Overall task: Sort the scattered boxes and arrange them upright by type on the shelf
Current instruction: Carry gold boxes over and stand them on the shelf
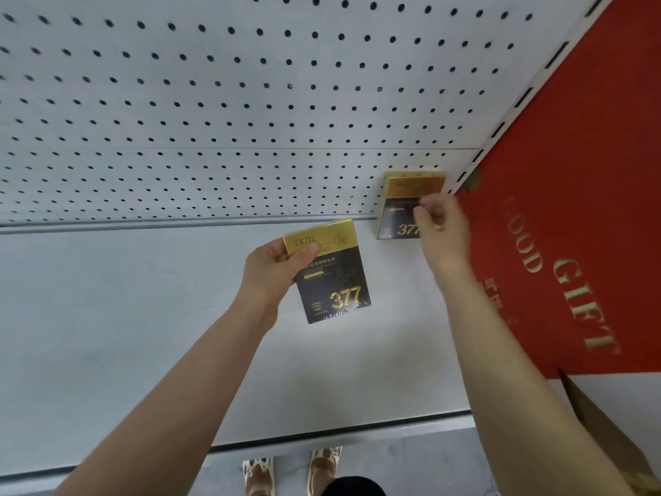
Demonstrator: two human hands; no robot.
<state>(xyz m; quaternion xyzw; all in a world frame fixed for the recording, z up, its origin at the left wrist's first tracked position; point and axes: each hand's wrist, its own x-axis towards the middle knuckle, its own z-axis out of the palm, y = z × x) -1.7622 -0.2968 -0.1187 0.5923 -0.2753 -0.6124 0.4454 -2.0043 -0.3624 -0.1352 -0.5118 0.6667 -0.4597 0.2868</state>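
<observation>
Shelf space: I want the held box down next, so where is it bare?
The shelf is bare left of the standing box, along the pegboard. It is crowded at the right, by the right hand and red box.

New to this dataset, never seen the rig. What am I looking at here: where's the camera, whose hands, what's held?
There is no robot. One wide-angle camera sits on a person's head, looking forward and down, so the arms reach in from the bottom. The grey shelf has a pegboard back panel. The left hand holds a black and gold box marked 377 above the shelf. The right hand touches a second matching box standing upright against the back panel at the far right. A red gift box borders it, and the person's feet show below the shelf edge.
</observation>
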